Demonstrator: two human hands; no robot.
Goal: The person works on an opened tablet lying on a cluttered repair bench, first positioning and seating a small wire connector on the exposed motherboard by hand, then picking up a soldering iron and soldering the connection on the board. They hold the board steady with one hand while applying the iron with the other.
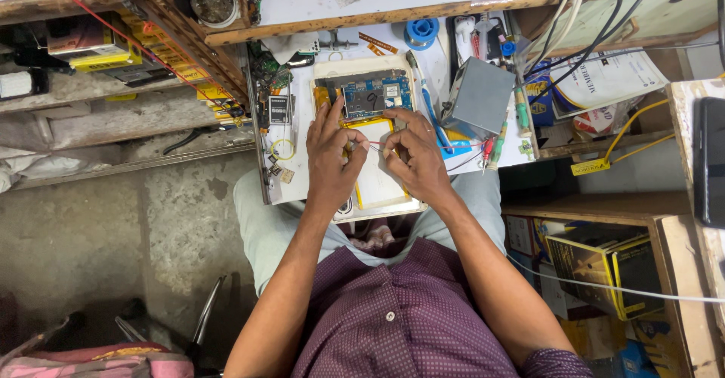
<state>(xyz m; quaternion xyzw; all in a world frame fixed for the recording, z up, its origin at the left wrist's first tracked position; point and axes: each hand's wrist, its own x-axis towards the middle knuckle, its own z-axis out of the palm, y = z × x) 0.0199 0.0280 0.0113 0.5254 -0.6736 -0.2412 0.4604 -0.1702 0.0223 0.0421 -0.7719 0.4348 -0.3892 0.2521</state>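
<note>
An opened tablet [368, 98] lies on the small white workbench [302, 174], its blue circuit board at the far end and a flat yellow-edged battery [377, 185] nearer me. My left hand [332, 155] and my right hand [411, 155] hover over the battery, fingertips almost meeting. Between them runs a thin red wire [371, 145], pinched at both ends. The right hand's fingertips also touch the board's lower edge.
A grey metal box [477, 97] stands right of the tablet beside a blue-handled tool [430, 110] and a solder spool [421, 30]. Small parts and a wire ring [283, 149] lie left. Shelves with clutter flank both sides; cables hang at the upper right.
</note>
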